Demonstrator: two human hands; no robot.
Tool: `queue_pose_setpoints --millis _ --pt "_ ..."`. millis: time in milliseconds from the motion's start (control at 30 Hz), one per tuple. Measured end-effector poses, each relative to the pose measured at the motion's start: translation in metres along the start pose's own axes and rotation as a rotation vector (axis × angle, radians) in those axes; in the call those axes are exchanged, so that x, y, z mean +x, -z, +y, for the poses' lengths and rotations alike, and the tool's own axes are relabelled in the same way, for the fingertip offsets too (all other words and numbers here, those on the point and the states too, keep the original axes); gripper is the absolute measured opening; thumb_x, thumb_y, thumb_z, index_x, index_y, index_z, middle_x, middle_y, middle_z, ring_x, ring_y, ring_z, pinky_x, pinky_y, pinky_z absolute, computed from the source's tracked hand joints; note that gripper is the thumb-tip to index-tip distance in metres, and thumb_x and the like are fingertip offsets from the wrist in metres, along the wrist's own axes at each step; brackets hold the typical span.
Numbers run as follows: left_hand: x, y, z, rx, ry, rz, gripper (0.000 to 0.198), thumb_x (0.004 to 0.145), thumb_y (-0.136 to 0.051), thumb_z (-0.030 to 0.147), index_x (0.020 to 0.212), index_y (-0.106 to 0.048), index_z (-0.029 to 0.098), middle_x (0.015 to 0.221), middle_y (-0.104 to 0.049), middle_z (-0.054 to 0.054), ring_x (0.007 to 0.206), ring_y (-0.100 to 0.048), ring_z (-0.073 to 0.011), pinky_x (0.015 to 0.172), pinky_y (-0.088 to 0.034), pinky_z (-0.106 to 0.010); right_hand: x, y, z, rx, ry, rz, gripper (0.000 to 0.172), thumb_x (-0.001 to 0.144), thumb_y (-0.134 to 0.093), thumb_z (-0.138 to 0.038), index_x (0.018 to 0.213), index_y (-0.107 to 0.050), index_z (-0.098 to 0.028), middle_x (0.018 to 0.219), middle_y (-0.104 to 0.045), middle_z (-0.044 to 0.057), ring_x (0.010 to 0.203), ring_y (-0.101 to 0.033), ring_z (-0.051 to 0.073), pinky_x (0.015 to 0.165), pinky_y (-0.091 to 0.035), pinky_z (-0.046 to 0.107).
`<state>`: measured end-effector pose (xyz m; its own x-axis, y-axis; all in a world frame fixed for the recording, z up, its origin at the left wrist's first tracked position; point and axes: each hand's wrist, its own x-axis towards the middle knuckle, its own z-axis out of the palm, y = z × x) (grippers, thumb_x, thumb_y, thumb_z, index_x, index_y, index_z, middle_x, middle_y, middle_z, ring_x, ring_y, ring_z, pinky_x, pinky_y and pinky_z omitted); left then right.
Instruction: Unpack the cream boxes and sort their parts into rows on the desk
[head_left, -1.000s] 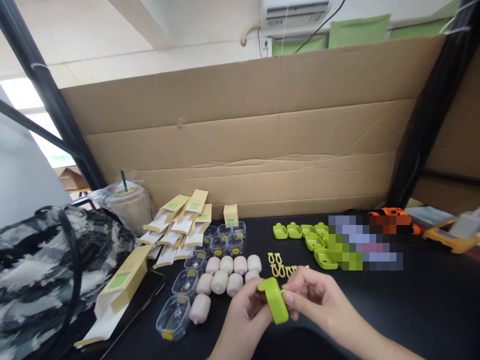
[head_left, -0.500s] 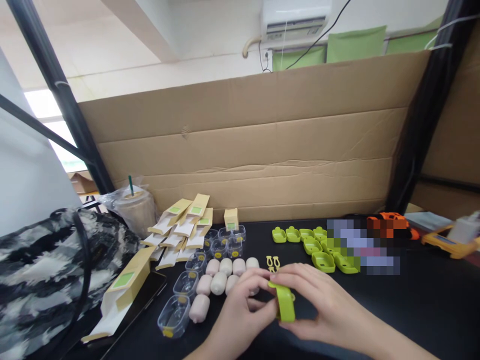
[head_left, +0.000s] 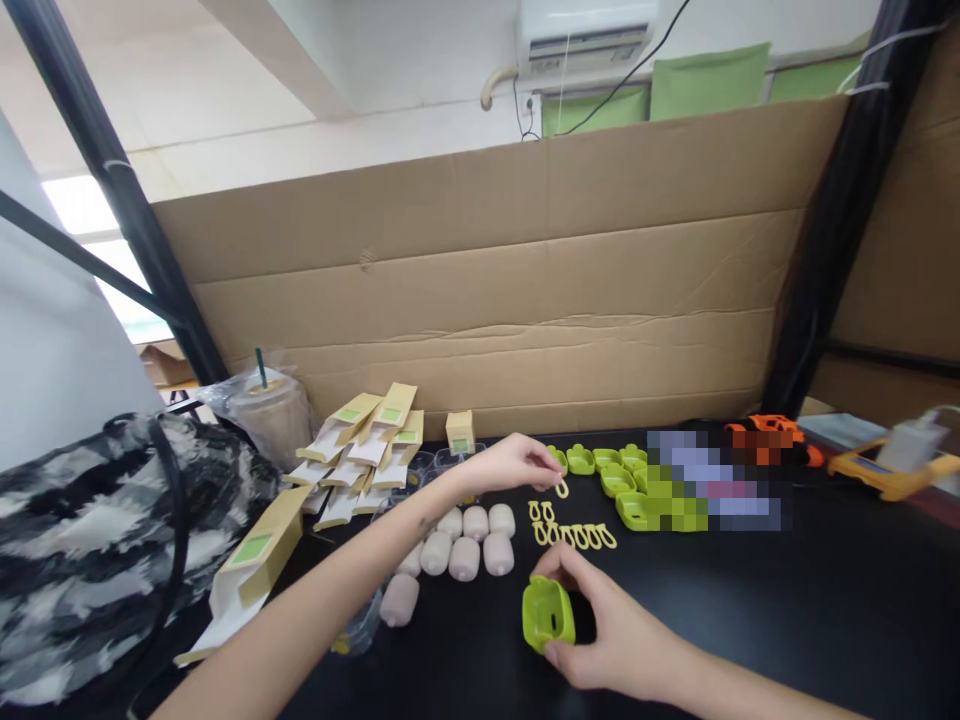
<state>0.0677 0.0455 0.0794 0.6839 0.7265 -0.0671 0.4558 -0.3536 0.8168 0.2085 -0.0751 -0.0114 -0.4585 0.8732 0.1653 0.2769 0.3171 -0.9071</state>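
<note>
My right hand (head_left: 604, 625) grips a small lime-green plastic case (head_left: 531, 618) near the table's front, its open hollow and a dark slot facing me. My left hand (head_left: 517, 463) reaches across to the far side, thumb and fingers pinched on a pale yellow loop (head_left: 562, 488). Between the hands, more such yellow loops (head_left: 583, 538) lie in rows. Beyond the left fingertips stand several other lime-green cases (head_left: 581, 460). Pink and white rounded pieces (head_left: 465, 558) are grouped left of the loops, partly behind my left forearm.
Clear plastic cups (head_left: 361, 630) are partly hidden by my left arm. Folded cardboard boxes (head_left: 367, 440) pile up at the left, near a bagged drink cup (head_left: 271, 410) and a patterned bag (head_left: 97, 560). A cardboard wall (head_left: 487, 290) closes the back; an orange object (head_left: 772, 440) lies right.
My left hand has let go of the green case and moved forward to a yellow loop, now pinched. My right hand keeps the case, turned so its hollow shows.
</note>
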Motion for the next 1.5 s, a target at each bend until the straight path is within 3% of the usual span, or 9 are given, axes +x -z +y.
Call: queue_pose_setpoints --millis 100,233,967,1067,1167,1267,1367,1433,1500 --pt "0.031 -0.014 -0.012 0.125 0.056 -0.06 0.022 0.087 -0.059 0.028 0.104 -0.06 0.013 0.1 -0.064 -0.006 0.085 -0.063 -0.0169 0.077 -0.053 -0.036 0.0 0.002 -0.001 0.025 -0.006 -0.033 0.033 0.061 -0.06 -0.009 0.09 -0.047 -0.02 0.084 -0.055 -0.002 0.078 -0.05 0.015 0.073 -0.041 0.027" --pt "0.046 -0.023 -0.022 0.302 0.097 -0.128 0.03 0.089 -0.056 0.032 0.115 -0.055 0.015 0.115 -0.058 -0.008 0.097 -0.06 -0.0212 0.08 -0.053 -0.04 0.002 0.002 -0.001 0.047 -0.015 -0.05 0.032 0.061 -0.059 -0.01 0.089 -0.046 -0.019 0.082 -0.054 -0.003 0.076 -0.049 0.015 0.071 -0.041 0.027" --pt "0.034 -0.024 -0.046 0.458 0.073 -0.149 0.03 0.089 -0.056 0.032 0.114 -0.056 0.015 0.115 -0.059 -0.007 0.097 -0.06 -0.0214 0.081 -0.052 -0.04 0.005 0.003 0.003 -0.012 -0.017 -0.04 0.034 0.066 -0.06 -0.015 0.098 -0.051 -0.02 0.086 -0.055 -0.001 0.081 -0.052 0.018 0.077 -0.043 0.031" --pt "0.034 -0.024 -0.045 0.448 0.06 -0.051 0.03 0.09 -0.055 0.032 0.114 -0.056 0.015 0.113 -0.059 -0.008 0.094 -0.061 -0.0201 0.079 -0.053 -0.039 0.005 0.003 0.002 -0.008 -0.002 -0.037 0.043 0.066 -0.058 -0.014 0.108 -0.05 -0.021 0.098 -0.057 0.002 0.093 -0.053 0.02 0.086 -0.041 0.034" --pt "0.026 -0.021 -0.032 0.468 0.004 0.187 0.028 0.088 -0.057 0.029 0.112 -0.055 0.015 0.107 -0.06 -0.007 0.092 -0.061 -0.0193 0.081 -0.052 -0.04 0.001 0.005 0.001 -0.047 0.041 0.0 0.046 0.064 -0.055 -0.01 0.109 -0.053 -0.022 0.105 -0.057 0.004 0.099 -0.053 0.022 0.092 -0.039 0.037" --pt "-0.002 -0.023 -0.005 0.493 -0.101 0.502 0.025 0.086 -0.054 0.017 0.111 -0.052 0.015 0.096 -0.06 -0.005 0.095 -0.056 -0.0199 0.089 -0.045 -0.04 0.0 0.017 -0.004 -0.168 0.127 0.105 0.035 0.061 -0.055 -0.009 0.094 -0.053 -0.021 0.09 -0.059 0.001 0.086 -0.056 0.02 0.081 -0.046 0.034" --pt "-0.047 -0.039 0.016 0.518 -0.207 0.721 0.015 0.087 -0.042 0.014 0.098 -0.052 0.015 0.088 -0.056 -0.005 0.089 -0.053 -0.0197 0.082 -0.043 -0.037 0.014 0.042 -0.013 -0.305 0.261 0.24 0.033 0.067 -0.054 -0.009 0.096 -0.046 -0.022 0.092 -0.058 0.001 0.087 -0.057 0.018 0.08 -0.048 0.032" --pt "-0.075 -0.058 0.016 0.68 -0.438 0.778 0.011 0.085 -0.043 0.014 0.084 -0.053 0.017 0.078 -0.056 -0.004 0.074 -0.05 -0.0179 0.067 -0.041 -0.032 0.037 0.062 -0.02 -0.362 0.292 0.26 0.036 0.073 -0.055 -0.012 0.106 -0.043 -0.022 0.104 -0.057 0.004 0.099 -0.056 0.02 0.09 -0.045 0.036" --pt "-0.093 -0.081 0.003 0.948 -0.786 0.696 0.014 0.086 -0.044 0.014 0.075 -0.053 0.018 0.063 -0.051 0.001 0.059 -0.043 -0.0148 0.056 -0.035 -0.029 0.069 0.079 -0.023 -0.443 0.311 0.217 0.032 0.079 -0.057 -0.014 0.109 -0.047 -0.021 0.107 -0.058 0.004 0.102 -0.055 0.02 0.093 -0.043 0.038"
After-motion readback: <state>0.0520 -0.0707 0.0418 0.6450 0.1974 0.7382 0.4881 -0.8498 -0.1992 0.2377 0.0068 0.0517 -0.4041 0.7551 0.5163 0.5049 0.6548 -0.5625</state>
